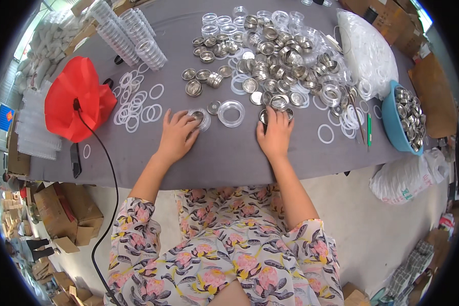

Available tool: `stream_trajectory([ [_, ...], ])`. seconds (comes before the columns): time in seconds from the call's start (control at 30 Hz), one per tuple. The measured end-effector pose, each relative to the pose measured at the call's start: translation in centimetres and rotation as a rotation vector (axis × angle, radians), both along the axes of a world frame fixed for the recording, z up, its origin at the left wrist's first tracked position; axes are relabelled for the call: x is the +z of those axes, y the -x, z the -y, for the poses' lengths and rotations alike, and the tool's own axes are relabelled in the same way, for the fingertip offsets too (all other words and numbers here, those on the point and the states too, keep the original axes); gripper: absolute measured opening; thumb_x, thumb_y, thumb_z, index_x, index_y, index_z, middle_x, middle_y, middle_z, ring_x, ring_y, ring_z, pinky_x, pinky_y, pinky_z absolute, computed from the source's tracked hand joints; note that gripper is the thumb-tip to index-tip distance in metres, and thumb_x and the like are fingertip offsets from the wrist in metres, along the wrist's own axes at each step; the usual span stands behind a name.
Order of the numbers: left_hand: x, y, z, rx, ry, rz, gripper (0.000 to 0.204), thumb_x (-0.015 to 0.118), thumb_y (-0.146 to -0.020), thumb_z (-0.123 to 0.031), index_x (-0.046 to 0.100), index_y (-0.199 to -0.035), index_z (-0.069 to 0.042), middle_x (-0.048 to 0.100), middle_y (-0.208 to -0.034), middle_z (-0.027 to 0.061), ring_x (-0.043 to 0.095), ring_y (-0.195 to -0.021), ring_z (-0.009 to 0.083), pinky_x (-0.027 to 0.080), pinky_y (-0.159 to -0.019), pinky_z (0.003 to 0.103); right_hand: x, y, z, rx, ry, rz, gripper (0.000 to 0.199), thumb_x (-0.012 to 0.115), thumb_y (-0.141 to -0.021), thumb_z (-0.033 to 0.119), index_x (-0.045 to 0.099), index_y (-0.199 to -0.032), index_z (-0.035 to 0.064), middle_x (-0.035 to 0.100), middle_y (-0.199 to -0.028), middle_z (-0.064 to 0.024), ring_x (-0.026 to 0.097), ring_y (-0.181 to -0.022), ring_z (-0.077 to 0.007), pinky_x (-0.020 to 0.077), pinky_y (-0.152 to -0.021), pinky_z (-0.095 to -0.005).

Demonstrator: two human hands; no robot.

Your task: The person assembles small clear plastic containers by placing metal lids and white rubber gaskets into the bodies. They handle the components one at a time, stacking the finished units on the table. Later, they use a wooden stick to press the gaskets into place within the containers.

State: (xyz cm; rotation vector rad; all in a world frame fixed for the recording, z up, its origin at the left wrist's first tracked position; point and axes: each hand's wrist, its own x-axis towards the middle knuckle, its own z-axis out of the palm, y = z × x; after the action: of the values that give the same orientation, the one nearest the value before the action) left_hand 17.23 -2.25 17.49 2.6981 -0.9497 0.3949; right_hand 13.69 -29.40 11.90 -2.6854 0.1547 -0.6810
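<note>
My left hand (177,136) has its thumb and fingers curled at the near left side of a clear round plastic case (205,122), with a small silver metal cup inside. Just right of that case lie a silver disc (213,107) and a larger clear plastic ring-shaped case (231,113). My right hand (276,135) bends its fingers over a few shallow silver metal cups; one metal cup (279,102) sits at its fingertips. Beyond both hands spreads a heap of silver metal cups (278,61). The undersides of my fingers are hidden.
White flat rings (132,104) lie on the left, by a red cover (69,102) with a black cable. Stacked clear cases (132,35) stand behind. On the right are a green-handled tool (369,131), a blue basin (392,125) of metal cups and a clear bag (367,51).
</note>
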Motion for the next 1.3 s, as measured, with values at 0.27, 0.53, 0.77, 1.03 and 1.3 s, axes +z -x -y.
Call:
stream_trajectory([
  [0.27,0.8,-1.5,0.2,-0.082,-0.169,-0.172,0.018,0.063,-0.080,-0.017,0.063,-0.098,-0.013,0.059,-0.099,0.0015,0.043,-0.123,0.0270,0.013,-0.107,0.063,0.1,0.2,0.3,0.002,0.007,-0.044,0.052,0.063,-0.075,0.023,0.048,-0.123,0.0071,0.050,-0.115,-0.0141,0.042,-0.117,-0.0326,0.0270,-0.099,-0.0600],
  [0.53,2.6,-3.0,1.0,-0.174,-0.345,-0.162,0.015,0.064,-0.079,-0.019,0.064,-0.093,-0.013,0.059,-0.094,0.0024,0.045,-0.120,0.0261,0.014,-0.107,0.063,0.8,0.2,0.0,0.022,-0.067,-0.086,0.049,0.063,-0.076,0.023,0.050,-0.121,0.0087,0.051,-0.114,-0.0144,0.041,-0.117,-0.0337,0.0253,-0.099,-0.0601],
  [0.77,5.3,-8.0,-3.2,0.011,0.387,-0.198,0.017,0.065,-0.079,-0.018,0.067,-0.093,-0.007,0.063,-0.095,0.0080,0.054,-0.105,0.0254,0.036,-0.093,0.044,0.2,1.7,0.7,-0.015,-0.150,0.011,0.043,0.062,-0.077,0.021,0.053,-0.117,0.0091,0.052,-0.117,-0.0130,0.042,-0.118,-0.0354,0.0218,-0.101,-0.0606],
  [1.03,9.2,-22.9,-11.7,0.523,0.084,0.284,0.028,0.056,-0.085,-0.027,0.066,-0.104,-0.011,0.065,-0.103,0.0120,0.055,-0.103,0.0287,0.035,-0.091,0.051,1.0,0.9,0.2,-0.014,-0.149,-0.050,0.038,0.062,-0.076,0.020,0.055,-0.111,0.0074,0.053,-0.113,-0.0117,0.044,-0.115,-0.0323,0.0213,-0.101,-0.0602],
  [1.3,10.9,-25.9,-10.3,0.512,-0.240,-0.126,0.029,0.050,-0.086,-0.029,0.064,-0.108,-0.016,0.062,-0.112,0.0066,0.052,-0.112,0.0270,0.013,-0.104,0.061,1.3,1.0,0.5,-0.009,-0.130,-0.028,0.036,0.063,-0.075,0.019,0.056,-0.109,0.0073,0.053,-0.109,-0.0112,0.046,-0.109,-0.0315,0.0235,-0.101,-0.0575],
])
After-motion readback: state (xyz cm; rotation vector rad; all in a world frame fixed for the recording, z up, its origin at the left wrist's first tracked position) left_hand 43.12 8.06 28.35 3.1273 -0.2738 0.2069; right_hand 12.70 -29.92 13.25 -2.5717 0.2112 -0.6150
